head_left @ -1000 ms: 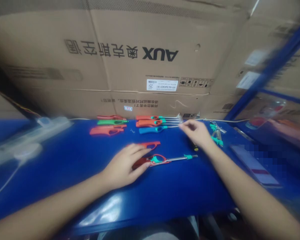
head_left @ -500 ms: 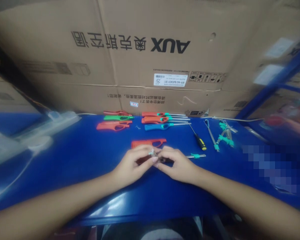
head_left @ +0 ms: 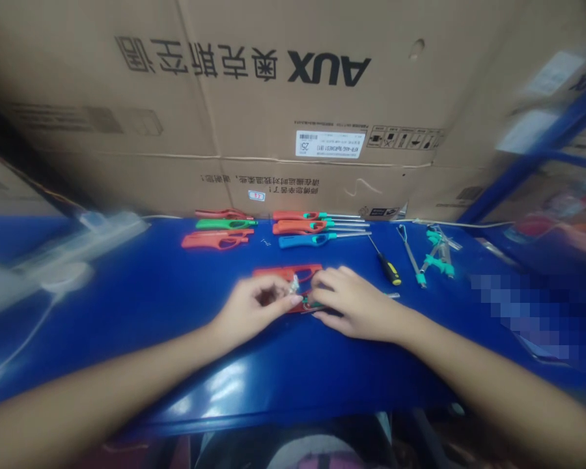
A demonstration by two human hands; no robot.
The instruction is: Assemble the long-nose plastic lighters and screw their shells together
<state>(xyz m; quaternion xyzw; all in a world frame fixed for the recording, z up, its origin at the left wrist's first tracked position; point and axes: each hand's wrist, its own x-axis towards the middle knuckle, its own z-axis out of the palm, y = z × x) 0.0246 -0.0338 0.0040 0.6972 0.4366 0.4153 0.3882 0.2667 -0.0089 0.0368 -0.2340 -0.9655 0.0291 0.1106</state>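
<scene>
"Where are the hands?"

"The left hand [head_left: 248, 306] pinches a small pale part [head_left: 294, 284] between thumb and fingers. The right hand [head_left: 356, 303] curls over a red lighter [head_left: 297, 308] on the blue table [head_left: 234, 391]; I can't tell whether it grips."

"How far along?"

"That lighter looks unfinished, I'd judge; a red handle shell [head_left: 271, 271] lies just behind it."

"And farther out?"

"Three lighters with metal tubes [head_left: 293, 227] look complete. Three handles [head_left: 208, 240] left of them show no tubes, so probably remain. Rightward: a screwdriver [head_left: 388, 268], loose tubes with teal pieces [head_left: 439, 264]."
</scene>
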